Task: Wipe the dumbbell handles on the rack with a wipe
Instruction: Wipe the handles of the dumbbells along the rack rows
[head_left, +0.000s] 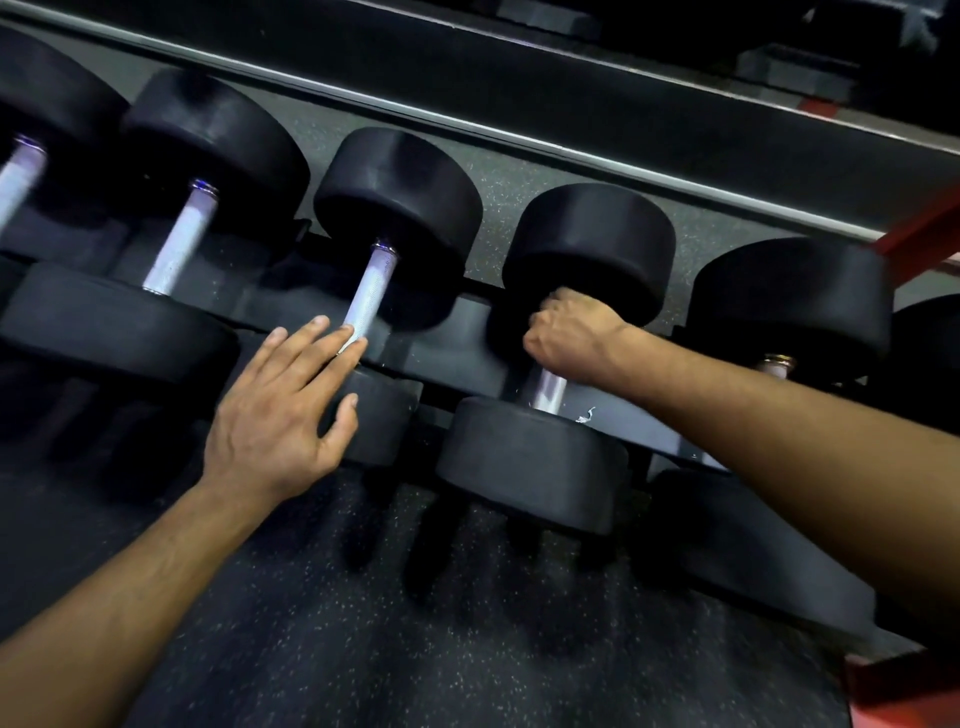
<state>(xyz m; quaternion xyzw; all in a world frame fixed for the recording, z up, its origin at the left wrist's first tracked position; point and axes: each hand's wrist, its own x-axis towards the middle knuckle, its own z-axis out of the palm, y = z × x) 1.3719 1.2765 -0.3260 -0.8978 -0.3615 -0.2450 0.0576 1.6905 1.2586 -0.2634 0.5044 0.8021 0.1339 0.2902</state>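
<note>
- My right hand (569, 332) is closed in a fist around the upper part of a dumbbell handle (545, 388); I cannot tell whether a wipe is inside the grip.
- My left hand (283, 410) is spread open, fingers apart, lying over the near head (382, 415) of the neighbouring dumbbell, fingertips touching the low end of its knurled handle (370, 296).
- The gripped handle runs between a far black head (592, 244) and a near one (530, 462); a small white scrap (586, 414) lies just beside the bar.
- More black dumbbells sit side by side to the left (182, 244) and right (789, 296), all resting in the black cradles of the rack (452, 348).
- A red frame member (919, 234) shows at the right edge.
- Below and behind the rack is dark speckled rubber floor (363, 649), and the room is dim.
- A grey rail (467, 124) crosses diagonally above the dumbbells.
</note>
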